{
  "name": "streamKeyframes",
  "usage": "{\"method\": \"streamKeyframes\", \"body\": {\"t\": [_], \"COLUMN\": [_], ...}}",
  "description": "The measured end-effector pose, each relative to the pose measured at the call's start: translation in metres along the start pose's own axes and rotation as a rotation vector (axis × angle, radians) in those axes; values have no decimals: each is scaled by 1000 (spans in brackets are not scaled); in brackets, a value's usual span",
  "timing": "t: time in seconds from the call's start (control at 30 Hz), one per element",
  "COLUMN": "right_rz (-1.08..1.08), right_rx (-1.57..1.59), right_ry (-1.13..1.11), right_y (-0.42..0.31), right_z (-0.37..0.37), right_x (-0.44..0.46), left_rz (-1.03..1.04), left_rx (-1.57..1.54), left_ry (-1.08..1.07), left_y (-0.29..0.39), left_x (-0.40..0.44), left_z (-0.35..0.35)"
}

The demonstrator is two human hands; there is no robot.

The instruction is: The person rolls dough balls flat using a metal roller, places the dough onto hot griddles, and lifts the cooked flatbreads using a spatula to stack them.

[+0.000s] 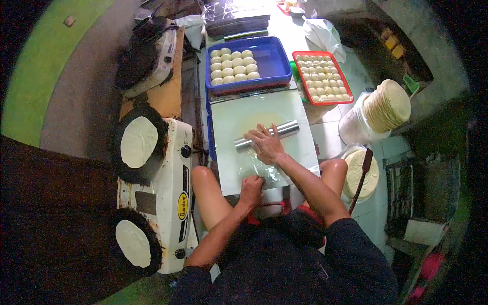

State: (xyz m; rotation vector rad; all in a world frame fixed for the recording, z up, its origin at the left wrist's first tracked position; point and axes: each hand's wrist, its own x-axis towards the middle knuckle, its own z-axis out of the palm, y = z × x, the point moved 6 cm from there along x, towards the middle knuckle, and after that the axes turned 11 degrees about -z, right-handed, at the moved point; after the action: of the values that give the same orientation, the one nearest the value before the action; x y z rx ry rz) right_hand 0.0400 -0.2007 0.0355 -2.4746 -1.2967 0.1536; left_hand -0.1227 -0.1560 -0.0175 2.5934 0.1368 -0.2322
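Observation:
My right hand [268, 145] lies on a shiny metal rolling pin [290, 129], fingers spread over its top. Beneath the pin is a thin, pale sheet of dough [256, 120] on a white board [229, 168]; part of the dough is hidden by hand and pin. Glossy, wet-looking streaks show on the board nearer to me. At the board's front edge my left hand [251, 190] is closed, and what its fingers hold, if anything, is hidden. Beyond the board, a blue tray [274, 56] carries rows of round dough balls [234, 67].
On the left, a white two-burner stove [170, 203] has black pans with flat dough rounds [139, 142] on them. To the right are a red tray [351, 94] of smaller dough balls, a stack of flatbreads [389, 107] on a bucket, and a dark long-handled spatula [362, 178].

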Motion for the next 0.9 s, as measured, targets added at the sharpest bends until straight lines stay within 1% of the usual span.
{"method": "streamKeyframes", "body": {"t": [0.1,0.2,0.23,0.33,0.37,0.47,0.5,0.57,0.6,0.63,0.67,0.73,0.8,0.87,0.9], "right_rz": [-27,97,103,171,103,160,189,163,147,70,44,-16,-29,-46,-25], "right_rx": [-24,6,27,171,96,134,53,-54,-106,-209,-200,-182,-189,-164,-174], "right_ry": [62,11,7,196,328,262,248,218,204,301,357,463,452,437,480], "right_y": [4,12,21,35,38,44,42,38,39,37,40,46,59,68,71], "right_z": [1,-14,-7,-3,2,7,4,-3,1,-3,-4,-2,0,0,-8], "right_x": [-11,-24,-25,-25,-22,-12,-11,-6,-3,0,4,13,32,57,63], "left_rz": [30,44,50,42,37,-5,-4,-4,-9,-14,-24,21,106,195,238], "left_rx": [2,-27,-37,-8,12,44,20,-25,-8,11,28,-85,-161,-72,-31], "left_ry": [22,29,33,34,31,-58,-67,-85,-127,-167,-203,-123,7,169,244], "left_y": [4,7,5,5,7,4,3,-3,-1,1,2,6,11,15,20], "left_x": [-1,1,2,5,5,9,9,10,11,13,14,12,18,42,53], "left_z": [-8,-10,-9,-7,-7,-4,-3,-1,-2,-3,-5,-16,-32,-47,-52]}}
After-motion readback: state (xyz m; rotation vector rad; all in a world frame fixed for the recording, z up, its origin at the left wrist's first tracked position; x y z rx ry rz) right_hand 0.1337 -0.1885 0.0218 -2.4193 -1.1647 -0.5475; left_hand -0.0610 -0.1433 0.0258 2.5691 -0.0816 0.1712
